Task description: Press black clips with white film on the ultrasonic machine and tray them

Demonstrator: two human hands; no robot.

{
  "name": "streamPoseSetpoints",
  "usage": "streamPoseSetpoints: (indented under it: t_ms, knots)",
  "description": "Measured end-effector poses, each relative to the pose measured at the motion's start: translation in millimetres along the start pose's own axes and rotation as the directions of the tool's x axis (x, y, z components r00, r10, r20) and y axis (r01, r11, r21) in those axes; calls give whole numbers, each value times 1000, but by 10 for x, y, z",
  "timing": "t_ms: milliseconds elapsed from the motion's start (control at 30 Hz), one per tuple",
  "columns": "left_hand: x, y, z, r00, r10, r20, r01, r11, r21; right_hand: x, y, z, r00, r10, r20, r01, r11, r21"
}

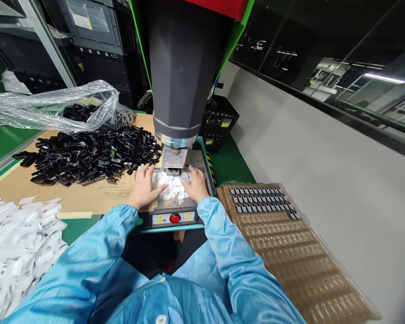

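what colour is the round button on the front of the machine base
Red; the round button shows clearly in the head view, just below both hands.

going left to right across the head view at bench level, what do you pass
heap of white plastic pieces → pile of black clips → left hand → small white pieces on the machine plate → right hand → brown tray of small parts → grey wall
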State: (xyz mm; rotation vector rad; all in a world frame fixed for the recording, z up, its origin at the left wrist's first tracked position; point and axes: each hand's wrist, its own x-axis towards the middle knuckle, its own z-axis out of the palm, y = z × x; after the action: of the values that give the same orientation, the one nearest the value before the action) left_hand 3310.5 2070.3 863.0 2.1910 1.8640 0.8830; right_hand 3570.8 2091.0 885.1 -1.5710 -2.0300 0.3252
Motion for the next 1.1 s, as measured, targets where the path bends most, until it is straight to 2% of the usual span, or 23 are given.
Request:
streamPoseSetpoints:
  t_ms: [100,267,433,600,700,800,900,967,1033,1100]
  knots:
    - [294,-1,-15,999,35,-5,-35,998,-54,278,-69,15,1000,-8,1,8,999,44]
    - [682,32,81,992,41,120,-27,993,-112,564,-163,122,997,49,59,-52,998,47]
    - [872,90,129,980,94,177,-52,973,-227,631,-174,207,996,83,40,-86,993,77]
    - [913,143,70,981,38,192,50,901,-431,691,-197,211,987,160,25,-162,972,170]
    - [747,157,-8,978,-68,197,169,813,-557,621,-192,182,979,206,15,-198,917,345]
    - [373,209,-99,954,-196,228,300,666,-683,324,-208,148,965,260,-28,-185,752,632]
    - [-107,367,-175,939,-200,279,340,432,-836,-164,-319,126,960,274,-55,-108,544,832]
    - [-397,523,-212,933,-195,302,351,317,-881,-499,-452,113,969,245,-34,-84,456,886]
    - [-622,679,-235,936,-173,308,344,254,-904,-775,-599,95,975,219,-30,-66,417,907]
    - [-775,799,-247,946,-143,293,317,203,-926,-967,-721,70,977,205,-55,-36,418,908]
